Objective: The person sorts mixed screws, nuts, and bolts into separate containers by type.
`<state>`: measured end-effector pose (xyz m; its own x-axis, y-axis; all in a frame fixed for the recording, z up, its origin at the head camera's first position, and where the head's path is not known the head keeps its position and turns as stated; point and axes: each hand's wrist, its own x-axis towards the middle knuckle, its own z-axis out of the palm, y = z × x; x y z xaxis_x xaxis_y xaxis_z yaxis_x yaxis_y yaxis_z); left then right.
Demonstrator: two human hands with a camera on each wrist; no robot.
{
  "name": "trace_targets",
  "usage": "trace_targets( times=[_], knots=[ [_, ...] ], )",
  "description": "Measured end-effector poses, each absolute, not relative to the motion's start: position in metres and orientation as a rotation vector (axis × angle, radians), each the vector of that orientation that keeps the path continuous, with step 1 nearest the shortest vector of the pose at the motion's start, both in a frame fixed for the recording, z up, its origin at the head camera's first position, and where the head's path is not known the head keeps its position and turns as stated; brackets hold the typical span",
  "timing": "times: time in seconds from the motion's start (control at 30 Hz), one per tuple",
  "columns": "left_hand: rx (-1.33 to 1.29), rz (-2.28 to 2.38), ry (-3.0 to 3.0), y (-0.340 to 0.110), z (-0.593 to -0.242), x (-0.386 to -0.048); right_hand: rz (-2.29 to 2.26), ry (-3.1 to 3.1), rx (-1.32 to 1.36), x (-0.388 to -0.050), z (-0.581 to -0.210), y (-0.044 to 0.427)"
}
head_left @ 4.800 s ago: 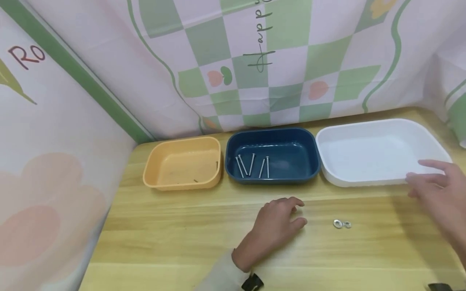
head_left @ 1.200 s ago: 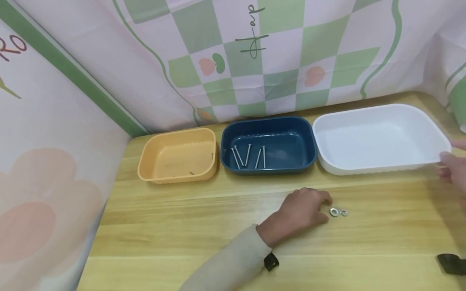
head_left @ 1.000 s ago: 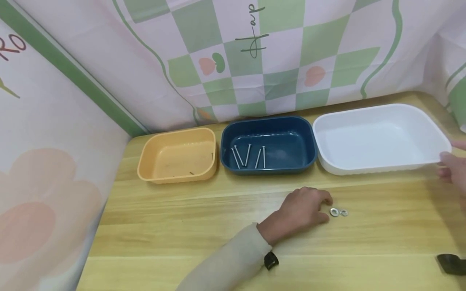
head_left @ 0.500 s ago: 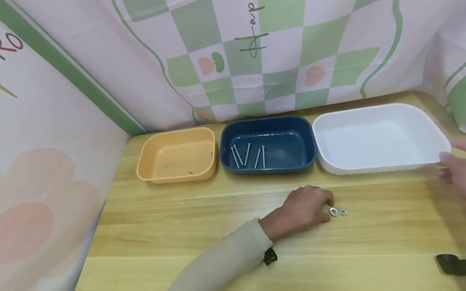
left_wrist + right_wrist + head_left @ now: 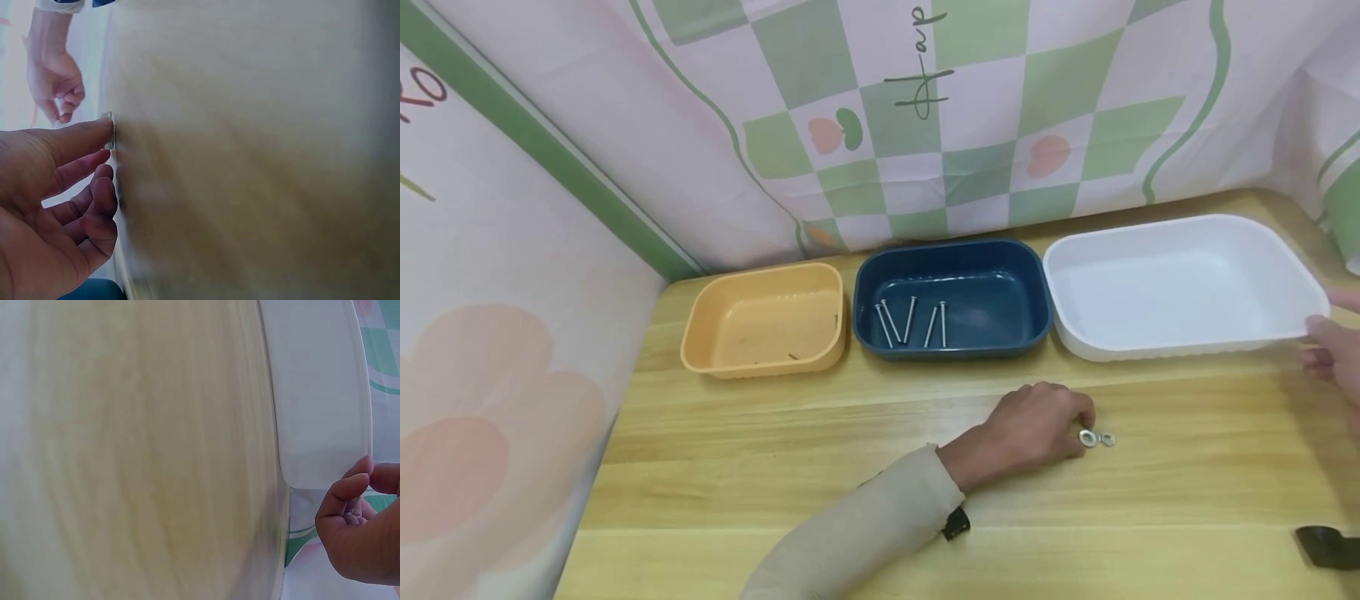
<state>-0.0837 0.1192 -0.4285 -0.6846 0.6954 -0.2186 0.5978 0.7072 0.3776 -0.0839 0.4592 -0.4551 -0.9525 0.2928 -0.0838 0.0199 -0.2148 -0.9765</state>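
Note:
Two small silvery nuts lie close together on the table, a larger nut (image 5: pixel 1087 438) on the left and a smaller nut (image 5: pixel 1107 438) on the right. My left hand (image 5: pixel 1030 433) has its thumb and index finger about the larger nut, which stays on the tabletop. In the left wrist view, the thumb tip of my left hand (image 5: pixel 69 175) overlaps a small metal piece (image 5: pixel 109 130). At the right edge, my right hand (image 5: pixel 1337 346) pinches the rim of the white tray (image 5: pixel 1180 346). In the right wrist view my right hand (image 5: pixel 356 537) holds the corner of that tray (image 5: pixel 322 394).
A dark blue tray (image 5: pixel 1000 312) stands in the middle with several long screws (image 5: pixel 910 321). Left of it is a yellow tray (image 5: pixel 760 321) with a few tiny thin pieces. A patterned cloth (image 5: pixel 910 125) hangs behind the wooden table (image 5: pixel 775 467).
My left hand has moved right to the larger nut, its thumb and index finger closing about it. Earlier, my right hand moved from above the white tray to its rim and has stayed there.

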Motion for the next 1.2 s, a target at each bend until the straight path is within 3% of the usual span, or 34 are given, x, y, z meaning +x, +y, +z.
trace_targets(
  times=[0.67,1.2],
  knots=[
    [1.028,0.312,2.608,0.122,-0.429,-0.083,2.345,-1.787,-0.327,-0.084,-0.466,0.466],
    [1.101,0.191,2.656,0.121,-0.426,-0.081,2.351,-1.762,-0.396,-0.078,-0.451,0.452]
  ],
)
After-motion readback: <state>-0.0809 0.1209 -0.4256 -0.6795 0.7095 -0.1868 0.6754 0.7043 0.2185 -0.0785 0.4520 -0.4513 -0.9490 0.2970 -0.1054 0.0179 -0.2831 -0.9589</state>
